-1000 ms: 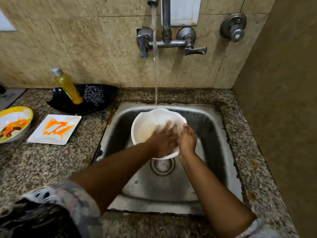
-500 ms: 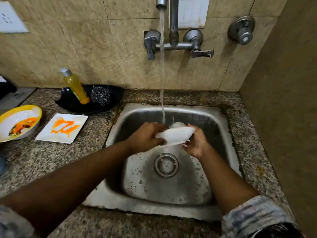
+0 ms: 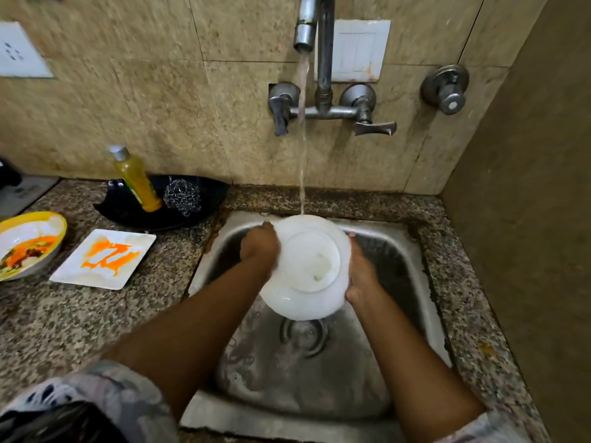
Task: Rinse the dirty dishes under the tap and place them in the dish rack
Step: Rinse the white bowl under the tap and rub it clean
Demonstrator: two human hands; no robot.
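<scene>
A white bowl (image 3: pixel 307 270) is held over the steel sink (image 3: pixel 319 362) with its underside turned up toward me. My left hand (image 3: pixel 259 243) grips its left rim and my right hand (image 3: pixel 359 270) grips its right rim. Water runs from the tap (image 3: pixel 305 30) and strikes the bowl's far edge. On the counter at the left lie a white square plate (image 3: pixel 104 259) smeared orange and a yellow-rimmed bowl (image 3: pixel 28 241) with food remains.
A black dish (image 3: pixel 192 215) behind the plates holds a yellow soap bottle (image 3: pixel 136 180) and a steel scrubber (image 3: pixel 182 195). Granite counter (image 3: pixel 463 314) rims the sink; a wall stands close on the right. No dish rack is in view.
The bowl has been flipped from facing me, through edge-on, to bottom-up under the stream. My left hand moved from inside the bowl to its left rim.
</scene>
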